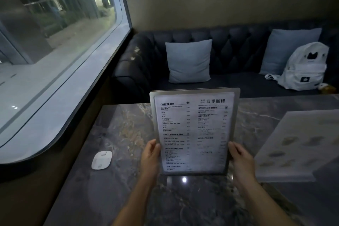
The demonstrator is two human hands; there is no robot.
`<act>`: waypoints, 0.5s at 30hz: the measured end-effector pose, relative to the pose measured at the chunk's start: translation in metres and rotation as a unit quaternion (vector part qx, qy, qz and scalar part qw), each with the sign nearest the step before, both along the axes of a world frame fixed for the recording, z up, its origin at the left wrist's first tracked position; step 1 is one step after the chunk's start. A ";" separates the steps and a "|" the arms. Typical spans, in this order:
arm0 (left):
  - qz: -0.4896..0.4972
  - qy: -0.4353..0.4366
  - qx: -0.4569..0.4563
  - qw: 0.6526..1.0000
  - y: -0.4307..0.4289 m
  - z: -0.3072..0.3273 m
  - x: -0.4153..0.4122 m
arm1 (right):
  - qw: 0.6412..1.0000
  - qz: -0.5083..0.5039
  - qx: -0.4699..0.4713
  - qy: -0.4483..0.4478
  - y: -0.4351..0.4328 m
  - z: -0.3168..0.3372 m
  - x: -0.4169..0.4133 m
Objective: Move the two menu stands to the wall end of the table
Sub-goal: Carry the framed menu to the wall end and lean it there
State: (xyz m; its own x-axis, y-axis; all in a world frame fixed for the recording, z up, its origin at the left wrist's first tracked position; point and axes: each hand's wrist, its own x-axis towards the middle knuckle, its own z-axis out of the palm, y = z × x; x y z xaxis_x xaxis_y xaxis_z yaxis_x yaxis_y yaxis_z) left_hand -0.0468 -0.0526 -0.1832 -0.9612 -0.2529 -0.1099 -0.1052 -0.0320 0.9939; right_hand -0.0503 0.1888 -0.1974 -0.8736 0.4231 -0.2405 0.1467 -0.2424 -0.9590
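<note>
Left hand [150,156] and right hand [240,158] each clasp a lower side edge of the drinks menu stand [194,131], held upright between them above the marble table [117,130]. The second menu stand [300,145] lies just right of the right hand. A white pad [101,160] sits left of the left hand.

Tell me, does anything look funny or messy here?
Nothing is spilled or broken. The second menu stand leans tilted at the table's right side, and a white backpack sits slumped on the sofa.
</note>
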 end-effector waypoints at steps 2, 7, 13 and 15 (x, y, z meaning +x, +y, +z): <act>-0.013 0.009 -0.010 1.000 -0.003 0.001 0.002 | 1.000 -0.009 -0.028 0.005 0.000 -0.001 -0.001; -0.020 0.046 -0.017 0.999 -0.021 0.005 0.024 | 0.997 0.026 -0.075 0.016 -0.015 0.004 0.000; 0.074 0.043 -0.020 0.996 -0.061 -0.001 0.066 | 0.986 0.128 -0.109 -0.001 -0.064 0.015 0.008; 0.114 0.057 -0.017 0.992 -0.075 0.000 0.083 | 0.977 0.168 -0.135 -0.011 -0.085 0.016 0.013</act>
State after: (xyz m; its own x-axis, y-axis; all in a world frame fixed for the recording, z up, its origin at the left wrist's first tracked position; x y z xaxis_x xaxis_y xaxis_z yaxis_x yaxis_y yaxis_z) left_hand 0.0366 -0.1272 -0.1834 -0.8842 -0.4670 0.0086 0.0140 -0.0079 0.9999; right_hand -0.0376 0.1039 -0.1813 -0.9455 0.0331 -0.3238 0.2807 -0.4206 -0.8627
